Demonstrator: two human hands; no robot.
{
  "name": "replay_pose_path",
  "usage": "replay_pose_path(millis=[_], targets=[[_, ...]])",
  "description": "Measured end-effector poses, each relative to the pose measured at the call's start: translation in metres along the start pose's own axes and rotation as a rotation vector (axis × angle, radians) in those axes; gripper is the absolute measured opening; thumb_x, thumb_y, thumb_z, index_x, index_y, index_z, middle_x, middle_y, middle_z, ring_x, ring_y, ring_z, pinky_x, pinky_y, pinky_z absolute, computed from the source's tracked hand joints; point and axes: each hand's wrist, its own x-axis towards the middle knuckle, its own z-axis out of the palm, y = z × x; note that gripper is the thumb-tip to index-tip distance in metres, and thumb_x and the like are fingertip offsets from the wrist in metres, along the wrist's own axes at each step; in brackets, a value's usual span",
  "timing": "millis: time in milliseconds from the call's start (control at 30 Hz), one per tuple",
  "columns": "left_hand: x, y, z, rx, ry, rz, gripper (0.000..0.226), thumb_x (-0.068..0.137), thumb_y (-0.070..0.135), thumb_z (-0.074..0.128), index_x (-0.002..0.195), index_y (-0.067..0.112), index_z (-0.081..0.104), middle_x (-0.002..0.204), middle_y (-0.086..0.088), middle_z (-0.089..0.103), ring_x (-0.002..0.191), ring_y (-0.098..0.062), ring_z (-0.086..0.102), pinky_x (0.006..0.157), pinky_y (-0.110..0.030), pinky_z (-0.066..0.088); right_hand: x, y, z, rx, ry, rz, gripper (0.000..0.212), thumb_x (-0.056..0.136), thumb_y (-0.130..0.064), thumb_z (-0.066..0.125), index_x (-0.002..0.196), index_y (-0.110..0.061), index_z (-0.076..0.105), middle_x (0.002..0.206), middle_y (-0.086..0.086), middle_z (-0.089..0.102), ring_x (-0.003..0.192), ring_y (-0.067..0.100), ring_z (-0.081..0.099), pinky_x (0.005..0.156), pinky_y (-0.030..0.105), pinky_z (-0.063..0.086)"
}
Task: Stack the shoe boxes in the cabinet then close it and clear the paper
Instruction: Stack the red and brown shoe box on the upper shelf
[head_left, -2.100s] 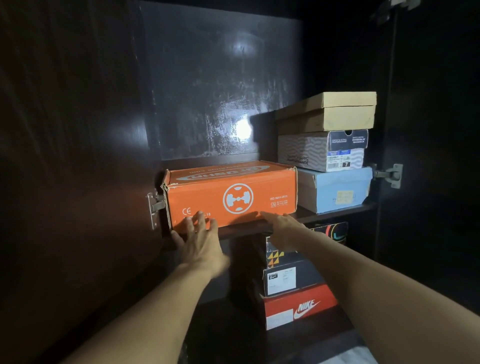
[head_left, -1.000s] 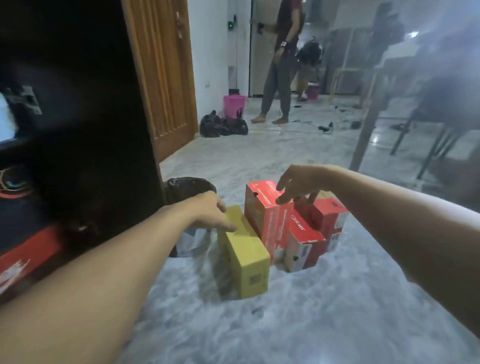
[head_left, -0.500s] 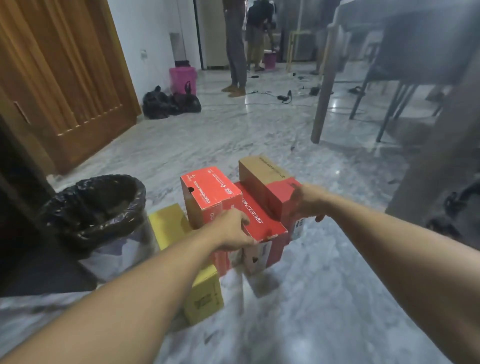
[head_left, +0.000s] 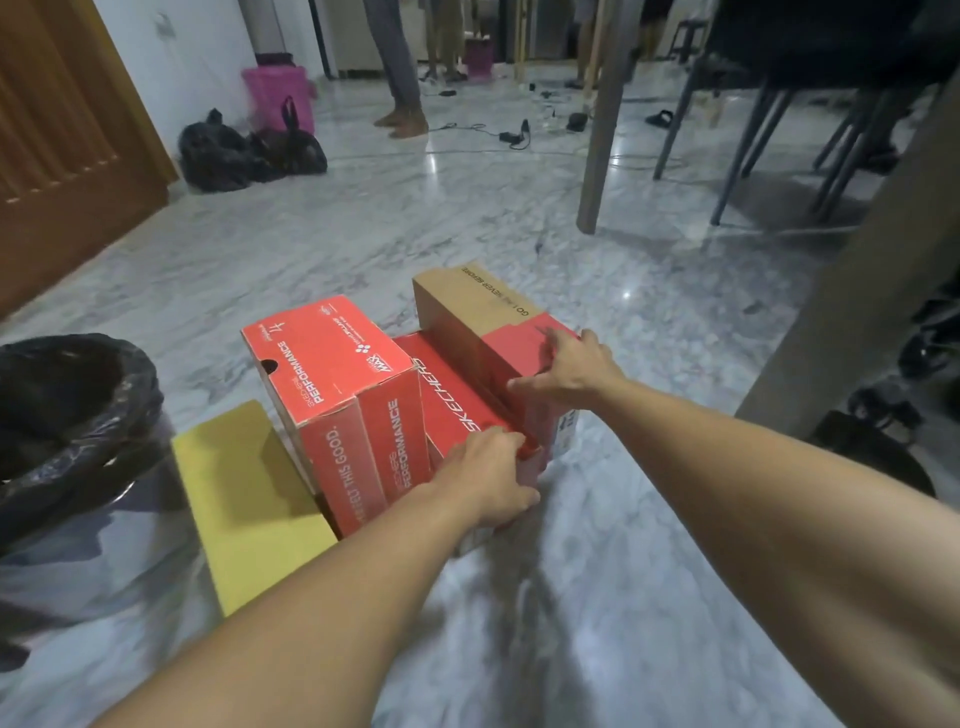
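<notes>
Several shoe boxes stand together on the marble floor. A tall red box (head_left: 332, 374) stands at the left, with a yellow box (head_left: 244, 499) lying beside it. A low red Skechers box (head_left: 452, 389) lies in the middle, and a brown and red box (head_left: 467, 296) is at the right. My left hand (head_left: 488, 467) grips the near end of the low red Skechers box. Across the red top of the brown and red box lies my right hand (head_left: 566, 369), thumb on its left side, fingers over its right edge. The cabinet is out of view.
A bin lined with a black bag (head_left: 62, 415) stands at the left. A wooden door (head_left: 62, 156) is behind it. Table and chair legs (head_left: 602, 130) stand at the right. Black bags (head_left: 249, 150), a pink bucket (head_left: 280, 98), cables and a person's legs (head_left: 400, 67) are farther back.
I have turned from the cabinet shelf, where I pushed in an orange box, to the boxes on the floor. Both hands have come down onto the red boxes.
</notes>
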Motion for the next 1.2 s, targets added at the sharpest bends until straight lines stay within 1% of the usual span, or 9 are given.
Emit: replay_pose_path(millis=[200, 367, 567, 700, 833, 933, 1000, 1067, 1200], targets=[[0.006, -0.003, 0.013, 0.088, -0.028, -0.018, 0.033, 0.078, 0.038, 0.069, 0.098, 0.016, 0.055, 0.114, -0.008, 0.057, 0.11, -0.031, 0.053, 0.085, -0.039, 0.046, 0.001, 0.011, 0.006, 0.014, 0.057, -0.019, 0.09, 0.062, -0.063, 0.072, 0.136, -0.023, 0.041, 0.127, 0.012, 0.042, 0.12, 0.037, 0.046, 0.098, 0.051, 0.047], [0.005, -0.006, 0.02, 0.131, -0.001, -0.036, 0.042, 0.08, 0.037, 0.067, 0.115, 0.014, 0.057, 0.12, -0.006, 0.053, 0.117, -0.028, 0.047, 0.09, -0.039, 0.044, -0.008, 0.022, -0.003, 0.041, 0.078, 0.013, 0.091, 0.058, -0.056, 0.078, 0.13, -0.018, 0.038, 0.125, 0.012, 0.034, 0.115, 0.036, 0.045, 0.095, 0.048, 0.048], [0.006, 0.0, 0.019, 0.148, 0.038, -0.098, 0.04, 0.082, 0.044, 0.063, 0.107, 0.012, 0.057, 0.114, -0.007, 0.053, 0.112, -0.03, 0.049, 0.087, -0.041, 0.044, -0.032, 0.066, -0.037, -0.039, -0.049, 0.178, 0.091, 0.055, -0.046, 0.082, 0.127, -0.015, 0.037, 0.123, 0.01, 0.028, 0.109, 0.031, 0.048, 0.089, 0.041, 0.05], [0.015, 0.006, 0.017, -0.009, 0.134, -0.138, 0.062, 0.083, 0.043, 0.064, 0.132, 0.01, 0.043, 0.13, -0.011, 0.049, 0.123, -0.033, 0.044, 0.099, -0.045, 0.042, -0.057, 0.111, -0.07, -0.118, -0.168, 0.207, 0.086, 0.046, -0.043, 0.088, 0.117, -0.02, 0.046, 0.121, 0.007, 0.037, 0.093, 0.022, 0.055, 0.077, 0.034, 0.053], [0.029, 0.013, 0.014, -0.219, 0.253, -0.172, 0.093, 0.079, 0.043, 0.07, 0.148, 0.009, 0.018, 0.15, -0.014, 0.031, 0.138, -0.034, 0.029, 0.109, -0.046, 0.032, -0.087, 0.157, -0.103, -0.107, -0.26, 0.246, 0.099, 0.052, -0.02, 0.089, 0.138, -0.018, 0.039, 0.114, 0.004, 0.048, 0.1, 0.025, 0.059, 0.084, 0.039, 0.057], [0.042, 0.023, 0.017, -0.308, 0.198, -0.178, 0.108, 0.074, 0.046, 0.075, 0.15, 0.007, 0.01, 0.157, -0.014, 0.02, 0.143, -0.033, 0.022, 0.114, -0.046, 0.027, -0.104, 0.192, -0.114, 0.022, -0.356, 0.327, 0.109, 0.052, 0.003, 0.083, 0.144, -0.021, 0.029, 0.113, 0.008, 0.053, 0.09, 0.029, 0.067, 0.06, 0.032, 0.058], [0.052, 0.03, 0.02, -0.351, 0.166, -0.146, 0.107, 0.069, 0.05, 0.078, 0.147, 0.007, 0.018, 0.154, -0.014, 0.026, 0.141, -0.032, 0.027, 0.112, -0.049, 0.029, -0.111, 0.214, -0.114, 0.06, -0.381, 0.384, 0.111, 0.049, 0.012, 0.076, 0.14, -0.031, 0.029, 0.108, 0.014, 0.056, 0.081, 0.034, 0.069, 0.054, 0.032, 0.056], [0.059, 0.039, 0.021, -0.435, 0.17, -0.095, 0.1, 0.06, 0.053, 0.079, 0.138, 0.013, 0.031, 0.143, -0.011, 0.039, 0.132, -0.029, 0.04, 0.106, -0.05, 0.037, -0.114, 0.235, -0.11, 0.129, -0.404, 0.404, 0.113, 0.046, 0.013, 0.07, 0.136, -0.043, 0.031, 0.106, 0.018, 0.057, 0.079, 0.038, 0.067, 0.064, 0.043, 0.058], [0.063, 0.051, 0.019, -0.512, 0.269, -0.07, 0.07, 0.069, 0.042, 0.077, 0.125, 0.015, 0.046, 0.126, -0.007, 0.052, 0.113, -0.026, 0.054, 0.096, -0.043, 0.046, -0.122, 0.251, -0.098, 0.399, -0.307, 0.362, 0.096, 0.07, 0.027, 0.055, 0.132, -0.045, 0.043, 0.11, 0.012, 0.059, 0.087, 0.03, 0.068, 0.075, 0.046, 0.06]])
